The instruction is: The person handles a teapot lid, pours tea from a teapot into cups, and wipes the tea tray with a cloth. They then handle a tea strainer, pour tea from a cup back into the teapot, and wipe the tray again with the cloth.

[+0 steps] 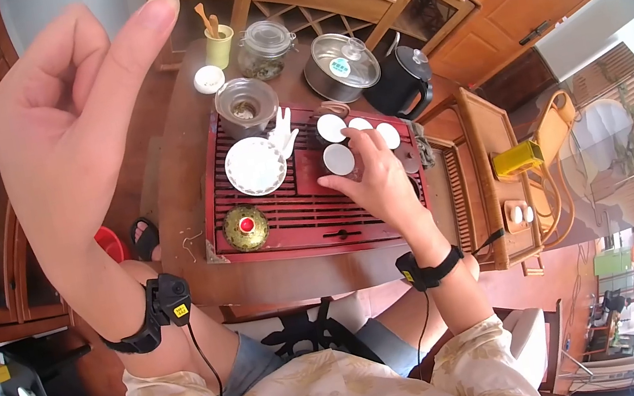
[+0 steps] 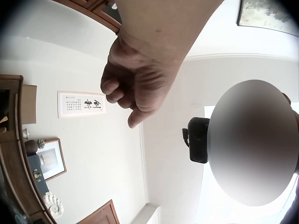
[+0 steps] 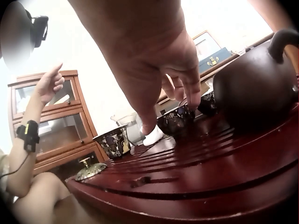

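My right hand (image 1: 372,176) reaches over the tea tray, its thumb and fingers on either side of a small teacup (image 1: 339,159), gripping it. White inside, the teacup (image 3: 176,121) shows a dark, colourful pattern outside in the right wrist view. More teacups (image 1: 388,136) stand just beyond. Raised high at the left, my left hand (image 1: 68,114) has curled fingers and an extended thumb, with nothing visible in it; the left wrist view shows the left hand (image 2: 138,84) against the wall. A patterned bowl (image 1: 255,166) and its green-gold lid (image 1: 246,228) lie apart on the tray.
The red slatted tea tray (image 1: 289,232) also bears a white hand-shaped ornament (image 1: 285,133) and a dark teapot (image 3: 257,84). Behind are a pitcher with a strainer (image 1: 246,105), a glass jar (image 1: 265,51), a lidded steel pot (image 1: 337,69) and a black kettle (image 1: 396,84).
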`<state>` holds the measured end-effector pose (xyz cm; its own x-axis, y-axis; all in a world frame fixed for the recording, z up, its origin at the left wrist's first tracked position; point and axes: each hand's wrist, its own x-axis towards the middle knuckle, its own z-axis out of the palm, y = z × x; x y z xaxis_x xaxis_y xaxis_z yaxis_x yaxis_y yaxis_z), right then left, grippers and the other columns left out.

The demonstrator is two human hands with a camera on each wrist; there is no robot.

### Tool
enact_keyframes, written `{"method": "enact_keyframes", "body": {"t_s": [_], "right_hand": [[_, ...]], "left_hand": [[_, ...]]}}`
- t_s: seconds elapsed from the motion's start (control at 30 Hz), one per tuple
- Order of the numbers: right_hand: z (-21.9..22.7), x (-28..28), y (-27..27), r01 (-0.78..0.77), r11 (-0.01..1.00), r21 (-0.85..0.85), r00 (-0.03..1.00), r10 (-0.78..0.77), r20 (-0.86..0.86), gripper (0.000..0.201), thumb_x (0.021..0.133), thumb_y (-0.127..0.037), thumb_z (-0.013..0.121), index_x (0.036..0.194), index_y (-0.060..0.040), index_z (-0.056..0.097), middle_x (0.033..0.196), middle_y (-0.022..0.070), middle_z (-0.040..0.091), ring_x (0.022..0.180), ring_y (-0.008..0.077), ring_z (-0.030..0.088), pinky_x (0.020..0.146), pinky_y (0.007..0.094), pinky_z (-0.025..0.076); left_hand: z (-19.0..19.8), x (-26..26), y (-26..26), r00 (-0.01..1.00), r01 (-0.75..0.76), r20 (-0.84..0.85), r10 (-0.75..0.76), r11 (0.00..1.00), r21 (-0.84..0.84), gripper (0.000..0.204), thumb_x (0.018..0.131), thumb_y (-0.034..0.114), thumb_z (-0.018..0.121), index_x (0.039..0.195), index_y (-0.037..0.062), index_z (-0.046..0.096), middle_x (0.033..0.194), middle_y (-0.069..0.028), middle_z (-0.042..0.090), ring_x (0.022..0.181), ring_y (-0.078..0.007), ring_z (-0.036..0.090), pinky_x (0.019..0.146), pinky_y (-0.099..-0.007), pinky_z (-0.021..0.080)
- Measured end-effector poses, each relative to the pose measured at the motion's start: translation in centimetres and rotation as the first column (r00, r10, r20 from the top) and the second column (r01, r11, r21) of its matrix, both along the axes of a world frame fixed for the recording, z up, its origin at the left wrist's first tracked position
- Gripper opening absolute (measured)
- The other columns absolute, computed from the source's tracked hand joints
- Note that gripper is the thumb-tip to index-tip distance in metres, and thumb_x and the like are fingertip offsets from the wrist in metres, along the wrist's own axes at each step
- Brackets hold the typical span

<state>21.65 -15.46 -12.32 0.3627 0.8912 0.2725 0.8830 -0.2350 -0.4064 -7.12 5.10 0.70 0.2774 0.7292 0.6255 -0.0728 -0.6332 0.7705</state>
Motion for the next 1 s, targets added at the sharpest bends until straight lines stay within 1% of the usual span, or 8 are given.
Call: {"method": "enact_keyframes", "body": {"t_s": [0.1,0.3,0.43,0.63,0.73,0.83,0.93,1.0], "right_hand": [[-0.4,3.0,-0.4,-0.002,0.982,0.191,0.991,-0.023,0.131,0.057,0.093,-0.023,0.090,0.139,-0.0001,0.065,0.126,0.0242,0.071,0.117,0.0444,0.070,0.098,0.0505,0.058],[0.3,9.0,-1.7,0.071,0.995,0.066,0.977,-0.083,0.199,0.054,0.088,-0.013,0.087,0.138,-0.0004,0.068,0.131,0.0262,0.074,0.124,0.0484,0.068,0.106,0.0525,0.056],[-0.5,10.3,-1.2,0.139,0.987,-0.084,0.989,-0.135,0.053,0.059,0.085,-0.015,0.088,0.139,0.0010,0.068,0.130,0.0272,0.076,0.124,0.0472,0.071,0.106,0.0516,0.057],[0.4,9.8,-2.2,0.170,0.982,0.078,0.971,-0.180,0.160,0.063,0.086,-0.021,0.091,0.141,0.0012,0.070,0.116,0.0241,0.082,0.107,0.0364,0.081,0.094,0.0430,0.064],[2.4,7.2,-2.6,0.146,0.987,0.064,0.986,-0.150,0.072,0.065,0.086,-0.020,0.091,0.143,0.0008,0.068,0.114,0.0226,0.082,0.105,0.0368,0.081,0.093,0.0430,0.064],[3.5,4.7,-2.4,0.130,0.991,-0.032,0.990,-0.132,-0.052,0.065,0.084,-0.016,0.089,0.143,-0.0007,0.066,0.127,0.0283,0.076,0.121,0.0468,0.073,0.103,0.0505,0.059],[2.4,4.5,-2.2,0.011,1.000,-0.006,1.000,-0.011,0.012,0.068,0.085,-0.015,0.089,0.147,-0.0034,0.063,0.137,0.0271,0.070,0.126,0.0474,0.069,0.104,0.0512,0.059],[1.8,3.9,-2.2,0.053,0.998,-0.045,0.998,-0.054,-0.017,0.070,0.085,-0.014,0.089,0.149,-0.0035,0.061,0.144,0.0258,0.064,0.128,0.0470,0.068,0.104,0.0514,0.059]], "left_hand": [[0.3,0.1,-0.3,1.000,-0.001,-0.015,0.002,0.998,0.059,0.054,0.106,0.009,0.081,0.073,0.0138,0.039,0.074,0.0104,0.029,0.069,-0.0029,0.024,0.064,-0.0263,0.020],[0.4,0.2,-0.3,1.000,0.007,-0.011,-0.006,0.998,0.060,0.054,0.106,0.009,0.082,0.073,0.0132,0.039,0.074,0.0105,0.030,0.069,-0.0029,0.025,0.064,-0.0261,0.021],[0.4,0.3,-0.6,1.000,0.022,0.011,-0.022,0.999,0.036,0.054,0.106,0.009,0.082,0.073,0.0131,0.039,0.073,0.0106,0.030,0.069,-0.0029,0.025,0.064,-0.0260,0.021],[0.3,0.1,-0.2,1.000,-0.005,-0.023,0.007,0.998,0.064,0.055,0.106,0.010,0.082,0.073,0.0127,0.038,0.074,0.0099,0.030,0.069,-0.0035,0.025,0.064,-0.0263,0.021],[0.2,0.2,-0.1,1.000,0.007,-0.022,-0.005,0.998,0.062,0.055,0.106,0.011,0.082,0.073,0.0125,0.038,0.074,0.0099,0.029,0.070,-0.0034,0.025,0.065,-0.0263,0.021],[0.3,0.3,-0.2,1.000,0.006,-0.031,-0.004,0.998,0.062,0.055,0.106,0.011,0.082,0.073,0.0125,0.039,0.074,0.0101,0.029,0.070,-0.0032,0.025,0.065,-0.0262,0.021],[0.3,0.2,-0.4,0.999,-0.001,-0.038,0.003,0.998,0.058,0.054,0.106,0.011,0.082,0.073,0.0126,0.039,0.074,0.0102,0.029,0.070,-0.0033,0.025,0.065,-0.0263,0.021],[0.3,0.2,-0.3,1.000,0.007,-0.028,-0.006,0.998,0.055,0.054,0.107,0.011,0.082,0.073,0.0126,0.039,0.075,0.0103,0.029,0.070,-0.0034,0.025,0.065,-0.0263,0.021]]}}
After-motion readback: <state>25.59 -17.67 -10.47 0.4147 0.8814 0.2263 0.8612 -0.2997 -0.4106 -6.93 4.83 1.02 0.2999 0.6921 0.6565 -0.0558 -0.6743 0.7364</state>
